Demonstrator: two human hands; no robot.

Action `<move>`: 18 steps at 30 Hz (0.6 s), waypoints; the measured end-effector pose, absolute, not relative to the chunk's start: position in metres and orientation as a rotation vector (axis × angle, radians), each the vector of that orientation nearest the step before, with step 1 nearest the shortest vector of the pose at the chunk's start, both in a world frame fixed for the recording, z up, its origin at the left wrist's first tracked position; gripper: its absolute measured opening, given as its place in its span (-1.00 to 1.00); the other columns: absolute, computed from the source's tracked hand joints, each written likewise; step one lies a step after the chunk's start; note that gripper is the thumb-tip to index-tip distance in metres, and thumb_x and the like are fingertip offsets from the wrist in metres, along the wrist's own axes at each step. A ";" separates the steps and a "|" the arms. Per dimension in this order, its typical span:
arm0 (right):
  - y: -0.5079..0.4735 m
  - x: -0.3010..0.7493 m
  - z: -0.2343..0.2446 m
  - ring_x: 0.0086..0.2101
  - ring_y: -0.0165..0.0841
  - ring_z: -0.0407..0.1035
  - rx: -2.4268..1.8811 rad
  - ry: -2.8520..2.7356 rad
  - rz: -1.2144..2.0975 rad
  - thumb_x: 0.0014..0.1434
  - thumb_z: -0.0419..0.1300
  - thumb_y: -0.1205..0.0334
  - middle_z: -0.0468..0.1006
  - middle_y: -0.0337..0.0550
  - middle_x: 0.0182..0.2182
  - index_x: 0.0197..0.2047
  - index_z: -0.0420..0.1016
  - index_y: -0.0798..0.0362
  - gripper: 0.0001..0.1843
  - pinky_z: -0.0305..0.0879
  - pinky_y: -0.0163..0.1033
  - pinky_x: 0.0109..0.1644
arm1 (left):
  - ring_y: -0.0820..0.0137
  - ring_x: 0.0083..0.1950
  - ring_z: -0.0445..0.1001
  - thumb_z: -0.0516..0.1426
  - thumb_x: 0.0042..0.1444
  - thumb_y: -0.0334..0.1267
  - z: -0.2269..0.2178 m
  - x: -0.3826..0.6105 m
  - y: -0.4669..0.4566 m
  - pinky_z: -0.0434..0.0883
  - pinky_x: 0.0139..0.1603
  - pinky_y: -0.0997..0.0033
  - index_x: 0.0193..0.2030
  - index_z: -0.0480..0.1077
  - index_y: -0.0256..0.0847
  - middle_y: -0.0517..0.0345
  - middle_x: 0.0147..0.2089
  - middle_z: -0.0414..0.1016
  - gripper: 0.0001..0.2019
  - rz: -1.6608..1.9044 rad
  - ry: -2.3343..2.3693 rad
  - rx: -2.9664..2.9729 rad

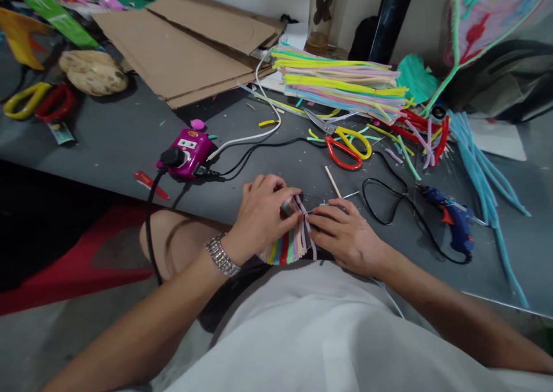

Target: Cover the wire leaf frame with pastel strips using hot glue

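Note:
Close to my body at the table's front edge is a fan-shaped piece made of pipe cleaners [283, 252], striped in several colours. My left hand [265, 210], a metal watch on its wrist, grips the piece's upper part between thumb and fingers. From the right, my right hand [345, 233] pinches a pale lilac pipe cleaner [314, 249] at the piece's right edge. Its other fingers are bent over the table edge, and a thin wooden stick [332, 181] lies just beyond them. Part of the piece is hidden under my left hand.
A blue glue gun [451, 216] with a black cord lies to the right, near blue pipe cleaners [479, 167]. Ahead are scissors [341, 141] and a colourful pipe-cleaner bundle [341, 83]. A purple power socket [190, 153], cardboard [185, 46] and more scissors [43, 101] occupy the left.

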State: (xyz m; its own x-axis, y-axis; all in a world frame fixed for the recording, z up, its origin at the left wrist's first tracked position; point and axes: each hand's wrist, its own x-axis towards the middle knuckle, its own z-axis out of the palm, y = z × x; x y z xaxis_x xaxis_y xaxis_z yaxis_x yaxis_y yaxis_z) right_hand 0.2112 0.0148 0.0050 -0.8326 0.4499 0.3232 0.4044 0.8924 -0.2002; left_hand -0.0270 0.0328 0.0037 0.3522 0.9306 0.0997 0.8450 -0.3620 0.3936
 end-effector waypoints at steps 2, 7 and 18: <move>0.015 0.211 0.004 0.06 -0.17 0.40 -0.617 -2.687 0.174 0.32 0.05 0.47 0.65 -0.03 0.02 -0.11 0.59 0.06 -0.71 0.17 0.10 0.28 | 0.08 0.08 0.36 0.30 0.17 -0.11 0.005 -0.026 0.032 0.26 0.04 0.05 0.13 0.53 -0.07 0.01 0.01 0.44 -0.61 0.430 1.601 2.332; 0.016 0.210 0.001 0.09 -0.18 0.41 -0.631 -2.700 0.186 0.33 0.06 0.47 0.66 -0.09 0.05 -0.13 0.59 0.03 -0.71 0.16 0.10 0.30 | 0.09 0.09 0.36 0.31 0.16 -0.10 0.006 -0.025 0.031 0.27 0.05 0.06 0.10 0.53 -0.10 0.01 0.00 0.44 -0.62 0.439 1.617 2.293; 0.022 0.204 0.008 0.05 -0.14 0.40 -0.883 -2.531 0.066 0.32 0.07 0.47 0.66 0.02 -0.05 -0.08 0.60 0.11 -0.71 0.22 0.03 0.17 | 0.08 0.08 0.37 0.35 0.12 -0.12 0.009 -0.023 0.030 0.27 0.06 0.04 0.08 0.54 -0.10 0.03 0.00 0.46 -0.62 0.441 1.631 2.241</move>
